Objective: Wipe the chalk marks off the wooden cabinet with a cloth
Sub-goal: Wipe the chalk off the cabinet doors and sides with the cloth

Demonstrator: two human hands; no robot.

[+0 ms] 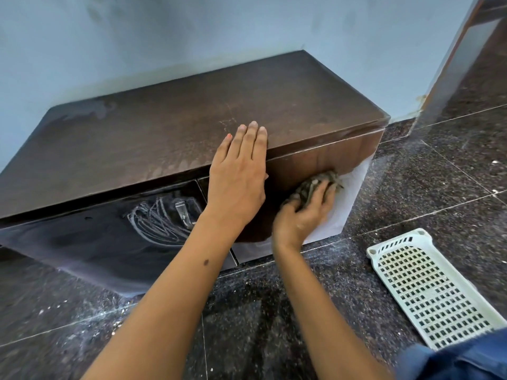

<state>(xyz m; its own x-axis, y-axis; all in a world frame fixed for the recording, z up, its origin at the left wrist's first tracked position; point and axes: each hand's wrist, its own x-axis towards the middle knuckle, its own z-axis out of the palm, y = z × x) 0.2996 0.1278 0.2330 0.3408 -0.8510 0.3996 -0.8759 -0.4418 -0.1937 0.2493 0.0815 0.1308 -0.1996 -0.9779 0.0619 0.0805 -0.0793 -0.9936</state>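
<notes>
A low dark wooden cabinet point(164, 127) stands against the pale blue wall. My left hand point(238, 171) lies flat, fingers together, over its front top edge. Lower right, my right hand point(304, 212) presses a crumpled grey-brown cloth point(318, 182) against the right part of the cabinet front. White chalk scribbles point(153, 218) cover the left front panel around a metal handle point(182, 212). A whitish patch point(345, 204) shows on the front's right end, beside the cloth. Faint marks point(227, 122) show on the top.
A white perforated plastic tray point(428, 289) lies on the dark speckled stone floor point(274, 311) at the right. A wall corner with dark trim point(450, 64) rises at the right rear. Blue clothing point(466, 357) fills the bottom right corner.
</notes>
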